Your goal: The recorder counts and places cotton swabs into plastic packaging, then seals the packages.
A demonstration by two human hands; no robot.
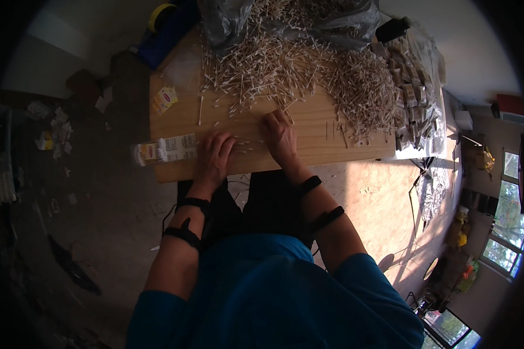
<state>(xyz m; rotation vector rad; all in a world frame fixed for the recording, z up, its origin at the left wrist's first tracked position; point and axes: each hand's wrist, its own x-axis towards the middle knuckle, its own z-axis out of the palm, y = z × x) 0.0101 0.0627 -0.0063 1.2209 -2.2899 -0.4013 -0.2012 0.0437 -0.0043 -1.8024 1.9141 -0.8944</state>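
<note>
A large heap of cotton swabs (262,64) covers the far part of the wooden table (320,154). My left hand (214,156) rests near the front edge, fingers bent down over a few cotton swabs (243,143) whose tips stick out to its right. To the right and a little farther away, my right hand (280,136) is closed, its fingertips pinched together at the near fringe of the heap. What lies between those fingertips is hidden. Left of my left hand lies a clear printed bag (151,152) packed with swabs.
A yellow printed label or packet (165,100) lies at the table's left. Grey plastic sheeting (227,23) lies on the heap. Several filled packs (416,96) are stacked at the right end. Scraps of paper (58,134) litter the floor on the left.
</note>
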